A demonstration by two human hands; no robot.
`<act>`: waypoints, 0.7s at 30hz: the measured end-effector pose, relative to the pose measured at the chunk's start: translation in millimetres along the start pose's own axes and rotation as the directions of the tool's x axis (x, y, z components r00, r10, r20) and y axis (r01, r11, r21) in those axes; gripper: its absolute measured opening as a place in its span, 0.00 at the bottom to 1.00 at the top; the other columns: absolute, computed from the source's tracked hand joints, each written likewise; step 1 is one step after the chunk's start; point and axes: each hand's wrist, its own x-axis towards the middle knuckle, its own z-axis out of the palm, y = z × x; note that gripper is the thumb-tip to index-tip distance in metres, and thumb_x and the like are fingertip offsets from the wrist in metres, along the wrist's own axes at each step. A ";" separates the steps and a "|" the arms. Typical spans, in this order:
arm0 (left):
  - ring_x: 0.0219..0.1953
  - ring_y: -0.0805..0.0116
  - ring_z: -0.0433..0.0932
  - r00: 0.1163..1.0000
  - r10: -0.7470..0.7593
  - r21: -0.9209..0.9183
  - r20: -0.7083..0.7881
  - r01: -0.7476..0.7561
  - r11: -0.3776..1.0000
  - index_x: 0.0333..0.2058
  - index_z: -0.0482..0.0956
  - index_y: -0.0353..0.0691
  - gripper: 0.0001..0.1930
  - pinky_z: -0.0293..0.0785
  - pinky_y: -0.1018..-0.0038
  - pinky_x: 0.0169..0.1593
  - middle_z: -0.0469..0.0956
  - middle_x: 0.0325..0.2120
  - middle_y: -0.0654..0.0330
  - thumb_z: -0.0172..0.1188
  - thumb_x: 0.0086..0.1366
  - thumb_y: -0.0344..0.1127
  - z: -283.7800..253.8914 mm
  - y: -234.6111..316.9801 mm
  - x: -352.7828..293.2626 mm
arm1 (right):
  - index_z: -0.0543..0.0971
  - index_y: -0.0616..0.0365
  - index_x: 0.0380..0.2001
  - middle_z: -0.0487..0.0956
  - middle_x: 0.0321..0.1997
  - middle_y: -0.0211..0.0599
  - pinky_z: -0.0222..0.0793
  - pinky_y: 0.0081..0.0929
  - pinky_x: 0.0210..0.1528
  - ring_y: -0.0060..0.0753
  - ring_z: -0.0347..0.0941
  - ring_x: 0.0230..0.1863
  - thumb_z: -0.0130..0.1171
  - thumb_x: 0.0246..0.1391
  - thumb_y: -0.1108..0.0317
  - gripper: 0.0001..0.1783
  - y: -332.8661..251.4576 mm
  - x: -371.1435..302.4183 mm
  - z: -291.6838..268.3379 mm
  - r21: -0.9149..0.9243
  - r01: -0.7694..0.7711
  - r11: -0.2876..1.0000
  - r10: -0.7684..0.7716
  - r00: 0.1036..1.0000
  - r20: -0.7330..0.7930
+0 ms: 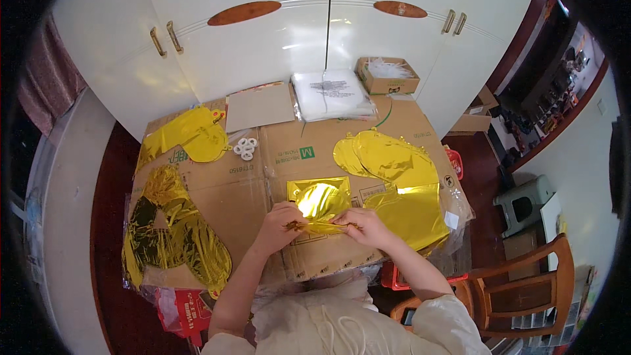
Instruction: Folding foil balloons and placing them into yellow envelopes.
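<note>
Left hand (282, 223) and right hand (363, 225) are kept a little apart, each closed on the near edge of a small, shiny gold foil piece (322, 200). This edge is bunched between the fingers, while the flat far part is laid on the brown cardboard table covering (246, 190), near its front edge. Whether the cardboard is touched by the fingertips cannot be told.

Just to the right, a smooth gold foil sheet (407, 213) is seen, with rounded gold foil shapes (397, 158) spread beyond it. At the left, a large, crumpled gold foil form (174, 230) is laid out, and behind it a yellow-gold foil shape (197, 135). Small white rolls (246, 149) are clustered near the middle. Along the back, a flat grey-beige board (259, 108), a stack of clear-and-white plastic bags (332, 95) and an open cardboard box (389, 85) filled with white strips (388, 69) are lined up.
</note>
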 end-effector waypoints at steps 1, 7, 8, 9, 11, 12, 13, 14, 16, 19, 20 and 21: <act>0.40 0.62 0.79 1.000 -0.008 -0.012 0.000 0.008 1.000 0.29 0.81 0.42 0.11 0.73 0.68 0.47 0.80 0.28 0.63 0.70 0.44 0.23 0.7 -1.3 -0.7 | 0.78 0.57 0.35 0.82 0.39 0.40 0.76 0.37 0.40 0.46 0.80 0.41 0.59 0.52 0.73 0.06 0.8 -0.4 1.0 0.008 -0.007 1.000 0.007 1.000 0.001; 0.39 0.61 0.79 1.000 -0.017 -0.065 0.006 0.018 0.998 0.27 0.79 0.39 0.11 0.74 0.68 0.47 0.79 0.27 0.62 0.68 0.43 0.19 1.8 -3.6 -0.7 | 0.76 0.59 0.34 0.82 0.39 0.41 0.76 0.35 0.41 0.46 0.80 0.42 0.58 0.54 0.75 0.04 3.6 0.9 2.2 0.101 -0.028 0.995 0.028 1.000 0.004; 0.39 0.61 0.79 1.000 -0.012 -0.075 0.004 0.012 0.997 0.26 0.78 0.39 0.11 0.74 0.68 0.47 0.78 0.26 0.62 0.67 0.43 0.19 1.7 -5.1 -1.1 | 0.76 0.59 0.34 0.82 0.38 0.41 0.76 0.34 0.41 0.45 0.80 0.42 0.59 0.54 0.75 0.04 4.1 0.6 2.4 0.108 -0.039 0.993 0.039 0.999 0.002; 0.39 0.61 0.79 1.000 -0.007 -0.085 0.001 0.007 0.996 0.26 0.78 0.39 0.11 0.74 0.68 0.47 0.78 0.26 0.62 0.67 0.43 0.19 1.9 -6.2 -1.4 | 0.76 0.59 0.34 0.82 0.38 0.41 0.76 0.34 0.41 0.45 0.80 0.42 0.59 0.54 0.75 0.04 5.1 0.0 2.7 0.116 -0.050 0.992 0.050 0.999 0.000; 0.38 0.61 0.78 1.000 -0.025 -0.105 -0.003 0.024 0.994 0.25 0.77 0.39 0.10 0.74 0.68 0.46 0.78 0.26 0.62 0.66 0.43 0.18 3.0 -6.8 -2.0 | 0.76 0.60 0.33 0.82 0.38 0.41 0.76 0.33 0.41 0.44 0.81 0.42 0.60 0.54 0.76 0.04 6.2 0.0 3.1 0.139 -0.073 0.988 0.075 0.997 -0.008; 0.38 0.61 0.78 0.999 -0.034 -0.114 -0.005 0.033 0.993 0.25 0.77 0.38 0.10 0.74 0.68 0.46 0.78 0.26 0.61 0.66 0.43 0.18 3.4 -7.3 -2.5 | 0.76 0.60 0.33 0.82 0.37 0.41 0.76 0.33 0.41 0.43 0.81 0.41 0.61 0.54 0.75 0.04 6.5 0.4 3.2 0.154 -0.086 0.984 0.089 0.996 -0.013; 0.38 0.61 0.78 0.999 -0.037 -0.119 -0.003 0.037 0.992 0.24 0.76 0.38 0.10 0.74 0.68 0.46 0.78 0.26 0.61 0.65 0.43 0.18 3.6 -8.1 -2.8 | 0.76 0.60 0.32 0.83 0.37 0.41 0.75 0.32 0.41 0.42 0.81 0.41 0.62 0.54 0.75 0.04 7.0 0.7 3.4 0.169 -0.098 0.981 0.103 0.995 -0.019; 0.38 0.61 0.78 0.999 -0.040 -0.125 -0.002 0.039 0.991 0.24 0.76 0.39 0.10 0.74 0.68 0.46 0.77 0.26 0.61 0.65 0.44 0.19 4.1 -9.1 -2.8 | 0.77 0.60 0.32 0.83 0.37 0.40 0.75 0.32 0.40 0.40 0.81 0.41 0.63 0.54 0.75 0.05 8.3 0.6 4.0 0.178 -0.102 0.979 0.109 0.994 -0.029; 0.38 0.61 0.78 0.999 -0.045 -0.134 -0.004 0.044 0.990 0.24 0.76 0.39 0.09 0.74 0.68 0.45 0.77 0.26 0.62 0.66 0.44 0.20 5.6 -13.4 -3.5 | 0.77 0.61 0.32 0.83 0.36 0.39 0.75 0.30 0.40 0.36 0.81 0.39 0.64 0.54 0.74 0.05 11.2 0.2 5.4 0.196 -0.109 0.975 0.121 0.991 -0.050; 0.38 0.60 0.77 0.996 -0.092 -0.111 -0.007 0.091 0.990 0.26 0.76 0.40 0.10 0.73 0.67 0.45 0.77 0.27 0.61 0.69 0.46 0.24 6.6 -18.0 -7.0 | 0.77 0.60 0.36 0.82 0.36 0.38 0.74 0.27 0.38 0.31 0.80 0.37 0.65 0.54 0.71 0.08 6.4 2.2 2.9 0.233 -0.373 0.898 0.378 0.926 0.027; 0.39 0.60 0.76 0.992 -0.130 -0.080 0.002 0.130 0.988 0.28 0.76 0.41 0.11 0.73 0.66 0.45 0.77 0.29 0.61 0.70 0.46 0.26 6.2 -15.0 -6.5 | 0.77 0.59 0.39 0.82 0.37 0.38 0.74 0.26 0.37 0.30 0.79 0.36 0.66 0.54 0.71 0.11 9.1 1.4 4.1 0.229 -0.358 0.905 0.370 0.929 -0.008; 0.40 0.59 0.76 0.986 -0.168 -0.049 0.009 0.168 0.985 0.30 0.76 0.41 0.13 0.72 0.66 0.45 0.77 0.30 0.60 0.71 0.46 0.28 5.7 -11.8 -5.5 | 0.76 0.59 0.41 0.81 0.39 0.38 0.73 0.25 0.37 0.29 0.79 0.36 0.66 0.54 0.70 0.13 14.1 0.1 6.8 0.225 -0.343 0.912 0.361 0.931 -0.043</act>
